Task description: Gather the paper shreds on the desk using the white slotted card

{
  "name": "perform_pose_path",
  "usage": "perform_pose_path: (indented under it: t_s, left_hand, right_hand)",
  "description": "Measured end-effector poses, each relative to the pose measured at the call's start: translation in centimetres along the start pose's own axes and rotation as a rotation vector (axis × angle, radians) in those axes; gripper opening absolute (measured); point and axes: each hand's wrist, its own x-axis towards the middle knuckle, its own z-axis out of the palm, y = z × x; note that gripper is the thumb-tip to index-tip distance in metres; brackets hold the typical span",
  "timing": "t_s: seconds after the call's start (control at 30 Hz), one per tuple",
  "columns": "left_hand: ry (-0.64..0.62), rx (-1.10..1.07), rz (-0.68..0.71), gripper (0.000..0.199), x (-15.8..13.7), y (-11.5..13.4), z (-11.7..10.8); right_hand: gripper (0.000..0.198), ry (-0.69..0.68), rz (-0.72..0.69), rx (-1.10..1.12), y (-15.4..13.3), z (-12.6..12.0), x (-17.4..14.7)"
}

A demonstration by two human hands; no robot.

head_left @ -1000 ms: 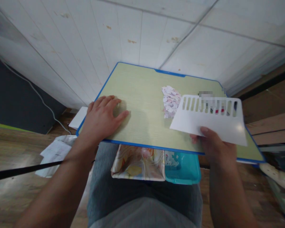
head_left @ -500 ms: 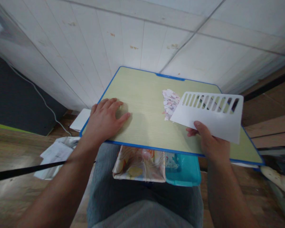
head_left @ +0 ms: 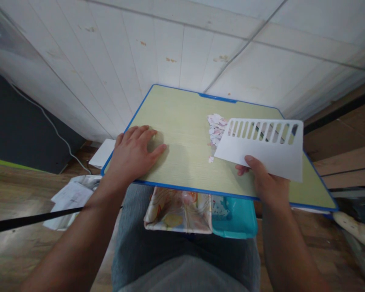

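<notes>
My right hand (head_left: 266, 178) grips a flat white plastic panel with a row of slots (head_left: 267, 152), thumb on top and fingers beneath. The panel's left edge meets a small heap of torn paper scraps (head_left: 215, 127) and hides part of it. One scrap lies slightly apart near the panel's lower left corner. On the left side of the pale, blue-edged table (head_left: 182, 162), my left hand (head_left: 135, 152) rests palm down, fingers spread and holding nothing.
Below the table's front edge, a patterned fabric-lined box (head_left: 178, 213) and a turquoise plastic tub (head_left: 239, 219) with scraps inside sit at my lap. A white plank wall (head_left: 170, 48) stands behind the table. Papers (head_left: 71, 196) lie at the lower left, by a black strap.
My right hand has moved the slotted panel a little to the left, against the scraps. A scrap now shows lower, near the panel's corner. The left hand stays put.
</notes>
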Motion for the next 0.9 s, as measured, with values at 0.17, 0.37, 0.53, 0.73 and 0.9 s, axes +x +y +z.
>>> perform_pose_path:
  t_s: [0.17,0.37,0.53,0.73,0.9]
  left_hand:
    - [0.006,-0.008,0.005,0.052,0.0,-0.1,0.1]
    - [-0.003,0.003,-0.002,0.053,0.0,-0.1,0.1]
    - [-0.012,0.014,-0.011,0.053,0.1,0.0,0.1]
    - [-0.013,0.016,-0.007,0.055,0.0,-0.2,0.2]
    - [-0.011,0.015,-0.002,0.055,0.1,-0.3,0.3]
  right_hand:
    - [0.046,-0.027,-0.029,-0.029,0.0,0.1,0.0]
    - [0.042,-0.129,-0.072,0.039,-0.4,-0.3,-0.4]
    - [0.031,-0.215,-0.041,0.114,-0.2,-0.7,-0.7]
    - [0.031,-0.255,-0.013,0.152,-0.5,-0.7,-0.9]
    - [0.035,-0.313,-0.005,0.159,-0.6,-0.7,-1.0]
